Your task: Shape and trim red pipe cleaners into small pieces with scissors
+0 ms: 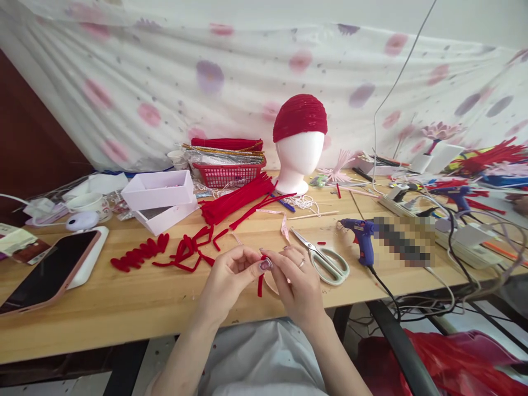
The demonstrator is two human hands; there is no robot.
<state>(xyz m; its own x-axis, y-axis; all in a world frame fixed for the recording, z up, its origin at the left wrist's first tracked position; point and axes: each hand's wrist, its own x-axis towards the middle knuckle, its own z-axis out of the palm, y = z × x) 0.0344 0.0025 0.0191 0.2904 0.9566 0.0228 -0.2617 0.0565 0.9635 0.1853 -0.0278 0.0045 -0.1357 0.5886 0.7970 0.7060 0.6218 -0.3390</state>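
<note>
Near the table's front edge, my left hand [237, 275] and my right hand [295, 275] meet fingertip to fingertip. Both pinch a red pipe cleaner [260, 286], whose free end hangs down between them; the gripped part is mostly covered by my fingers. To the left lie several bent red pipe cleaners [185, 253] and a row of tightly zigzagged red pieces [140, 254]. Beyond my hands rests a thick bundle of straight red pipe cleaners [237, 199]. Scissors [325, 261] with pale green handles lie just right of my right hand, blades partly apart. A pink measuring tape [284, 226] curls behind.
A white foam head [299, 159] wears a red cap [301, 116]. A blue glue gun [363, 239] and a cabled power strip [437, 236] sit right. Leftward are a phone [49, 269], white boxes [159, 190] and a red basket [229, 175].
</note>
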